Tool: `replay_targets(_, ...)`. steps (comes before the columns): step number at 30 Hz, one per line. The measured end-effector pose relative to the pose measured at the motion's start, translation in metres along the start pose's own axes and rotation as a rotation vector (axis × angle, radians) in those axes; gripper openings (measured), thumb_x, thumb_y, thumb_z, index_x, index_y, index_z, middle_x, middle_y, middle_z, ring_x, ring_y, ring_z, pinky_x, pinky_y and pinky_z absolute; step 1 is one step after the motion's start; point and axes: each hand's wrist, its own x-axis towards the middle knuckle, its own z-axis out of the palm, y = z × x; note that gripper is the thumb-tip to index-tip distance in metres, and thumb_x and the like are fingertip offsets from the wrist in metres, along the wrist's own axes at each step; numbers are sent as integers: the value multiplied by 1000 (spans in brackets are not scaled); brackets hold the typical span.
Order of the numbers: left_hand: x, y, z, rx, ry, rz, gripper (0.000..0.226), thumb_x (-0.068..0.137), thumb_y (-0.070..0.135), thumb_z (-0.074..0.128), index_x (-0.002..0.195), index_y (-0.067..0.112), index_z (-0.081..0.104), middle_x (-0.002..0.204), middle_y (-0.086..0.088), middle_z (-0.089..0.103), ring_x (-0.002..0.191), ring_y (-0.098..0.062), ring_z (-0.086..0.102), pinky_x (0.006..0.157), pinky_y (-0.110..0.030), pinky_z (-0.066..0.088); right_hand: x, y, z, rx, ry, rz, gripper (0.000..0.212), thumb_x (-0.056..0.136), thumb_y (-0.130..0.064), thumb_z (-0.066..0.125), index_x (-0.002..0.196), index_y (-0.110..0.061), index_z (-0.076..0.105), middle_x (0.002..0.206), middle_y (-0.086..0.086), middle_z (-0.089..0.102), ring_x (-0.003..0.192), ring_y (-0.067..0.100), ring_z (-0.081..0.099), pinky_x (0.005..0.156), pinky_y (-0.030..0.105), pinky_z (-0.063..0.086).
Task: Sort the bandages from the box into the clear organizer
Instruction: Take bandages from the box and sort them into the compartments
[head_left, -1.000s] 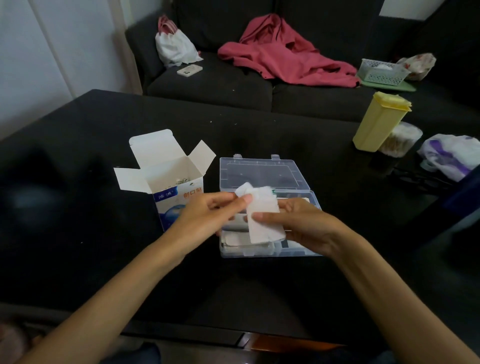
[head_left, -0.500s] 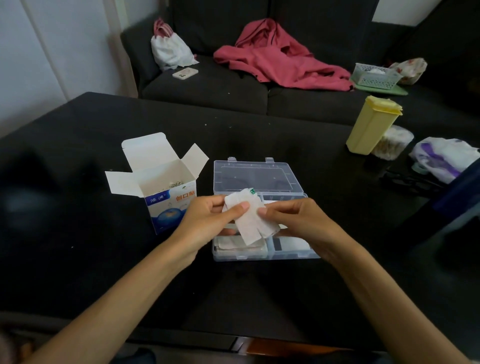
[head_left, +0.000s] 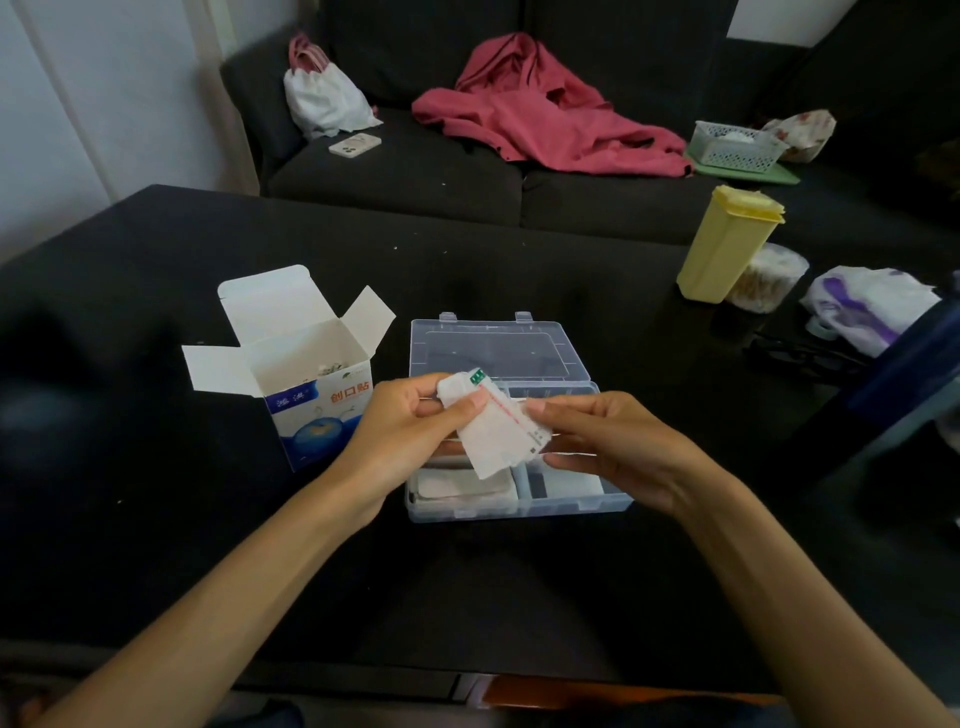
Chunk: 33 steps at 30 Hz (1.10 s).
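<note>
Head cam shows your left hand and right hand both pinching the bandages, maybe several stacked, over the clear organizer.

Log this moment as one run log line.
left hand: pinches bandage stack | right hand: touches stack edge | clear organizer: open, below | box: open

left hand: thumb and fingers pinching | right hand: fingers curled, pinching
</note>
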Motion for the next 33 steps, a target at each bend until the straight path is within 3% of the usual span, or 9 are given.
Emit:
replay_targets(3, 1, 1, -3, -38, 39, -2, 15, 88, 20, 60, 100, 28, 63, 91, 11, 70, 81, 2, 68, 61, -13, 53, -1, -1, -5, 27, 0, -17, 15, 78, -14, 69, 92, -8, 71, 85, 6, 74, 72, 10, 70, 55, 15, 52)
replay_targets(7, 3, 3, -6, -22, 126, -28, 30, 89, 19, 59, 119, 18, 59, 110, 1, 68, 94, -9, 66, 69, -20, 57, -1, -2, -10, 32, 80, -54, 16, 78, -18, 70, 91, -10, 70, 80, 2, 73, 67, 6, 68, 55, 15, 50)
replay_targets(11, 4, 3, -11, -35, 209, -61, 29, 90, 19, 58, 119, 17, 58, 119, -3, 64, 106, -16, 64, 74, -26, 57, -4, -4, -22, -46, 153, -66, 17, 80, -17, 69, 97, -19, 68, 80, -2, 72, 65, 3, 67, 57, 15, 49)
replay_targets(17, 5, 2, -12, -51, 262, -86, 24, 90, 18, 59, 114, 20, 57, 122, -3, 63, 108, -18, 62, 71, -26, 56, -13, -4, -44, -235, 205, -72, 17, 79, -21, 69, 96, -17, 68, 90, 0, 70, 79, 8, 67, 65, 19, 49)
replay_targets(22, 8, 2, -13, -68, 314, -98, 32, 89, 20, 60, 121, 17, 58, 124, -2, 62, 107, -18, 63, 71, -27, 57, -16, 0, -56, -336, 259, -21, 8, 79, -13, 69, 87, -14, 69, 92, 4, 69, 84, 13, 66, 66, 21, 52)
replay_targets(26, 7, 0, -13, -65, 312, -59, 34, 87, 20, 63, 120, 13, 62, 122, -2, 64, 108, -17, 62, 75, -28, 58, -15, -1, -49, -430, 213, -41, 12, 79, -11, 69, 90, -13, 67, 86, 4, 71, 73, 10, 69, 59, 16, 52)
replay_targets(30, 6, 1, -14, -85, 345, -45, 33, 86, 20, 64, 118, 13, 63, 117, -2, 66, 106, -18, 63, 81, -34, 57, -16, -5, -37, -383, 201, -175, 9, 77, -17, 70, 86, -17, 67, 78, -2, 73, 69, 6, 70, 57, 14, 51)
replay_targets(33, 6, 2, -15, -135, 382, 3, 21, 87, 19, 63, 108, 19, 64, 106, 4, 68, 99, -12, 65, 74, -26, 58, -9, -1, -17, -374, 148, -225, 9, 78, -19, 70, 86, -20, 68, 76, -3, 73, 69, 6, 70, 56, 12, 50)
